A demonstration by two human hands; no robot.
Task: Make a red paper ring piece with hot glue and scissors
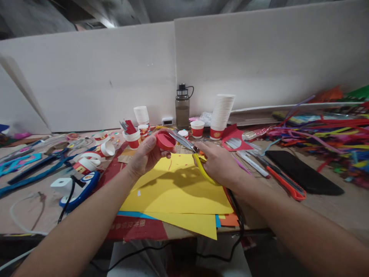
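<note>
My left hand grips a short red paper cup piece, tilted so that its round red face shows. Scissors with yellow handles are in my right hand, its fingers wrapped round the grips. The metal blades point left and reach the cup piece's upper right rim; whether they bite into it I cannot tell. Beneath both hands lies a yellow paper sheet with small red scraps on it. A red sheet with a round hole lies to the right, behind my right hand.
At the back stand a water bottle, a tall paper cup stack and a single cup. An orange utility knife and black phone lie right. Left are cut cups and a blue power strip.
</note>
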